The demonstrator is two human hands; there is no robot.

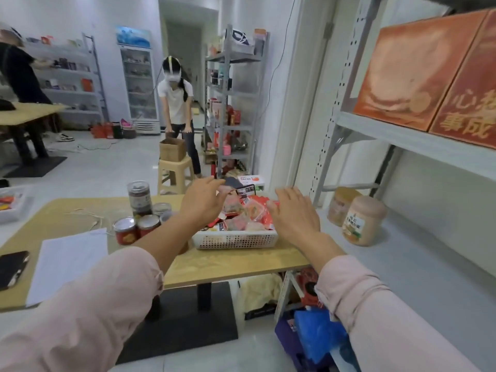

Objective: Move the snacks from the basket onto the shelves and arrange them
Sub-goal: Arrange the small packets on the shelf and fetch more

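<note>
A white perforated basket sits at the right end of a wooden table. It is heaped with red and clear snack packets. My left hand hovers over the basket's left side with fingers spread and relaxed, holding nothing. Over the right side, my right hand is also spread, its thumb close to a red packet. To the right runs the grey shelf, carrying two pink-lidded jars.
Red cans and a tall dark jar stand left of the basket, with paper and a phone nearer me. Orange boxes fill the upper shelf. A person bends over a box on a stool behind the table.
</note>
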